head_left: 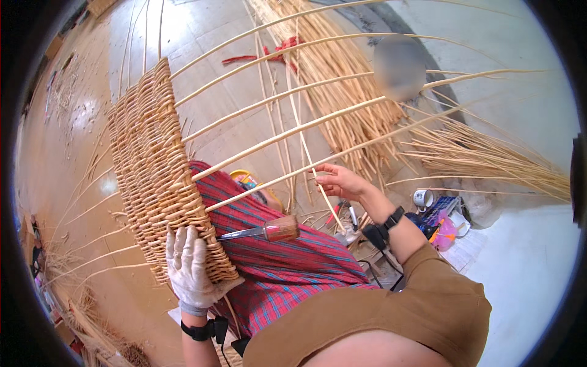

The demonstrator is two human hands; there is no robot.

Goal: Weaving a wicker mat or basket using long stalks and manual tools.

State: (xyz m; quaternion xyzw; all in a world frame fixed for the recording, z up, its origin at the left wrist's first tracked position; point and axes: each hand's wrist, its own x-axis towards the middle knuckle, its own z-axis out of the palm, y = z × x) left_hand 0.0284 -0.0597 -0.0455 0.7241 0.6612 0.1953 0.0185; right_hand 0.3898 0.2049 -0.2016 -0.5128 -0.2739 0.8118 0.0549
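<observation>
A woven wicker panel leans across my lap, with long bare stakes reaching out from its right edge. My left hand, in a white glove, grips the panel's near end, its fingers lying over the weave. With bare fingertips my right hand pinches a thin pale cane beside the nearest stake. A bodkin with a wooden handle sticks out from the panel's right edge, its metal shank over the checked cloth on my lap.
A big bundle of canes lies on the floor ahead, with a red strip near it. Another cane bundle spreads at the right. A white mug and a blue basket stand beside my right arm. Cane scraps litter the left floor.
</observation>
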